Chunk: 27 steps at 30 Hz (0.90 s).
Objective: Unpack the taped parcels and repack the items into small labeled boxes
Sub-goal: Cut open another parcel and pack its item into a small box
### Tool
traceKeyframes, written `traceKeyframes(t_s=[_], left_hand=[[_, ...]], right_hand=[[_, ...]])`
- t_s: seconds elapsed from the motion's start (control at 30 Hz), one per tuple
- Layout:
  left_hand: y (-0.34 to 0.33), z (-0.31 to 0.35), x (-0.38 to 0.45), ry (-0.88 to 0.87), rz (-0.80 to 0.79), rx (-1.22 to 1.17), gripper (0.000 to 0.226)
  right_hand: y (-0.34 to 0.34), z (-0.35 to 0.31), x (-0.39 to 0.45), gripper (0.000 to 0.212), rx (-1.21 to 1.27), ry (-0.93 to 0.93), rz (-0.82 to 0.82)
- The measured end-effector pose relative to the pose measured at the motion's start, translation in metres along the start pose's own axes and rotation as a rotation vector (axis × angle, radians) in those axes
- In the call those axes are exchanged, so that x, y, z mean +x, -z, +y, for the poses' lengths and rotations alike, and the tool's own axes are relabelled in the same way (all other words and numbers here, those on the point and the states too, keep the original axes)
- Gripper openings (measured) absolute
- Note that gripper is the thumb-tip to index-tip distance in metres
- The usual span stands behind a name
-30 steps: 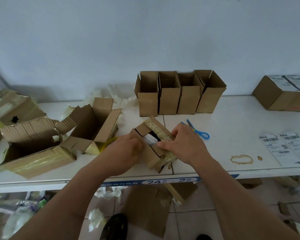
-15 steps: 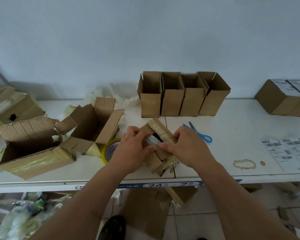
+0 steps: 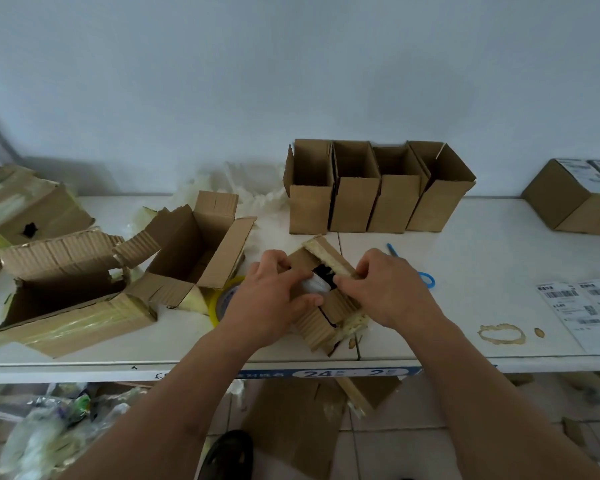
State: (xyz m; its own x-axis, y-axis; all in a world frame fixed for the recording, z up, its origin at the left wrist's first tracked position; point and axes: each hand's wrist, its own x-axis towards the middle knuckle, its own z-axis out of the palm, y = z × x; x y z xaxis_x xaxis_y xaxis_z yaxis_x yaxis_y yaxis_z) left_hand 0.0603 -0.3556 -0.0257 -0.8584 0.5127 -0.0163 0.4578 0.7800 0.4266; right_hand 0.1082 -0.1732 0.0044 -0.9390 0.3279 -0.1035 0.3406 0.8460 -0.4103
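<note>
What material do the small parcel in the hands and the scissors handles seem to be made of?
Small parcel: brown corrugated cardboard, matte; ribbed fluting shows on its torn side, with yellowish glossy tape on the flap. Scissors handles: probably blue plastic, smooth and evenly coloured; mostly hidden behind the right hand.

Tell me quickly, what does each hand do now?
Left hand: grips the small parcel, near its white item.
Right hand: pinches the parcel's taped flap.

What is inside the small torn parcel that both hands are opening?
Inside the torn parcel, between the left hand and the right hand, a white wrapped item lies against something black. The rest is covered by cardboard and fingers.
</note>
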Motion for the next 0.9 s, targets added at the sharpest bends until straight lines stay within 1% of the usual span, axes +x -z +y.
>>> traceKeyframes(t_s=[0.07, 0.17, 0.27, 0.37, 0.4, 0.43, 0.5, 0.53, 0.6, 0.67, 0.73, 0.8, 0.9], left_hand=[[0.001, 0.001, -0.001, -0.014, 0.0, 0.047, 0.055], [0.003, 0.002, -0.002, -0.029, -0.006, 0.112, 0.058], [0.005, 0.002, -0.002, -0.043, 0.005, 0.163, 0.059], [0.005, 0.003, -0.002, -0.043, -0.017, 0.143, 0.062], [0.005, 0.004, -0.002, -0.044, -0.023, 0.125, 0.064], [0.005, 0.005, -0.001, -0.043, -0.021, 0.108, 0.068], [0.006, 0.005, 0.001, -0.014, -0.003, 0.063, 0.084], [0.007, 0.004, 0.003, 0.023, -0.003, 0.035, 0.093], [0.007, 0.001, 0.005, 0.117, -0.037, -0.036, 0.106], [0.005, -0.003, 0.007, 0.177, -0.072, -0.097, 0.113], [0.003, -0.005, 0.009, 0.182, -0.087, -0.084, 0.115], [0.003, -0.005, 0.009, 0.173, -0.09, -0.02, 0.116], [0.006, -0.005, 0.009, 0.164, -0.102, 0.061, 0.121]], right_hand=[[0.005, 0.0, 0.001, 0.033, 0.035, 0.023, 0.003], [0.014, 0.007, 0.003, 0.036, 0.166, 0.011, -0.008], [0.01, 0.02, 0.008, 0.035, 0.309, -0.081, -0.002], [-0.004, 0.03, 0.012, 0.021, 0.618, -0.225, 0.028], [-0.008, 0.031, 0.013, 0.016, 0.633, -0.222, 0.069], [-0.011, 0.032, 0.014, 0.014, 0.518, -0.185, 0.126], [-0.016, 0.034, 0.014, 0.018, 0.239, -0.105, 0.238], [-0.016, 0.032, 0.012, 0.023, 0.129, -0.082, 0.265], [-0.014, 0.027, 0.01, 0.045, -0.012, -0.075, 0.225], [-0.011, 0.022, 0.009, 0.064, -0.06, -0.09, 0.138], [-0.01, 0.015, 0.006, 0.074, -0.05, -0.121, 0.057], [-0.014, 0.01, 0.005, 0.077, -0.045, -0.148, -0.005], [-0.021, 0.004, 0.007, 0.076, -0.005, -0.193, -0.065]])
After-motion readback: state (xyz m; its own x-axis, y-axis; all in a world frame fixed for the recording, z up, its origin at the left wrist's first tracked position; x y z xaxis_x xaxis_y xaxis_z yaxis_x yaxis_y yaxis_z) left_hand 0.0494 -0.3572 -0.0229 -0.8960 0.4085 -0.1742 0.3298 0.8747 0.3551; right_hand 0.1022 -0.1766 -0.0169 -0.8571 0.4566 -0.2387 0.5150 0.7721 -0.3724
